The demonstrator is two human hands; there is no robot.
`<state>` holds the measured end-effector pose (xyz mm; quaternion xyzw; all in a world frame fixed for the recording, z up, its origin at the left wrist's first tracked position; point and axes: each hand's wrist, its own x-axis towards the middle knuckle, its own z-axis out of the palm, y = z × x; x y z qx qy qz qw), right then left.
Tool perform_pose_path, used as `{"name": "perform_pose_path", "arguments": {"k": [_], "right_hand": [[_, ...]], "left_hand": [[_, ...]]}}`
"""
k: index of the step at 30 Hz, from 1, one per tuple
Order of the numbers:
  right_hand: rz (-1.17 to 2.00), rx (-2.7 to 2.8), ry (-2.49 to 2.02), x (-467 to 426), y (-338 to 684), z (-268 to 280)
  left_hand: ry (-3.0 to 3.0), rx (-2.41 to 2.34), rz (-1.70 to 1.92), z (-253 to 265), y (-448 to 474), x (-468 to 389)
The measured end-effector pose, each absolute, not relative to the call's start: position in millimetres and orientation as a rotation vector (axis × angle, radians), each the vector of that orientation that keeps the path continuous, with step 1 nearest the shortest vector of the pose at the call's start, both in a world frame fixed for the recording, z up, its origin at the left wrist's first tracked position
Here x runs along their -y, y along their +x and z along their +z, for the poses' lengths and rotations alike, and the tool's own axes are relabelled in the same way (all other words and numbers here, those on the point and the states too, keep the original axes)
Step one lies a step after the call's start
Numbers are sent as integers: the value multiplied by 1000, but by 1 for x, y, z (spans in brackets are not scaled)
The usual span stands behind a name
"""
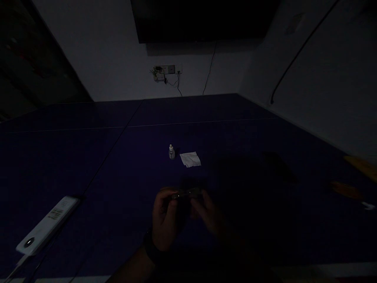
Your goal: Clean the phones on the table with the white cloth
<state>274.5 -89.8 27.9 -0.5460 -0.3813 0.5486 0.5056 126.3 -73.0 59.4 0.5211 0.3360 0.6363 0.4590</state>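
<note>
In the dim light, my left hand (pixel 165 214) and my right hand (pixel 207 212) are both closed on a small, thin object that looks like a pair of glasses (pixel 193 192). It is held level between them, with glints on two clear patches. My left fingers pinch its left end and my right fingers its right end. Its fine detail is lost in shadow. Beyond the hands stands a small clear bottle (pixel 171 153) with a white cap, upright. Just right of it lies a creased white tissue or cloth (pixel 191 159). Neither hand touches these two.
A white power strip (pixel 48 224) with a cable lies at the left of the dark blue table (pixel 123 177). A dark flat object (pixel 279 167) lies to the right, with orange (pixel 347 190) and yellow (pixel 362 167) items near the right edge. Wall sockets (pixel 167 70) are at the back.
</note>
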Motion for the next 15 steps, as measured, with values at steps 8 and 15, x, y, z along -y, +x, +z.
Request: {"name": "perform_pose_path", "arguments": {"k": [8,15], "right_hand": [[1283,866,-1083,83,288,43],[1330,553,-1049,64,269,40]], "left_hand": [[1885,-506,1226,70,104,66],[766,-767,1207,44,120,55]]}}
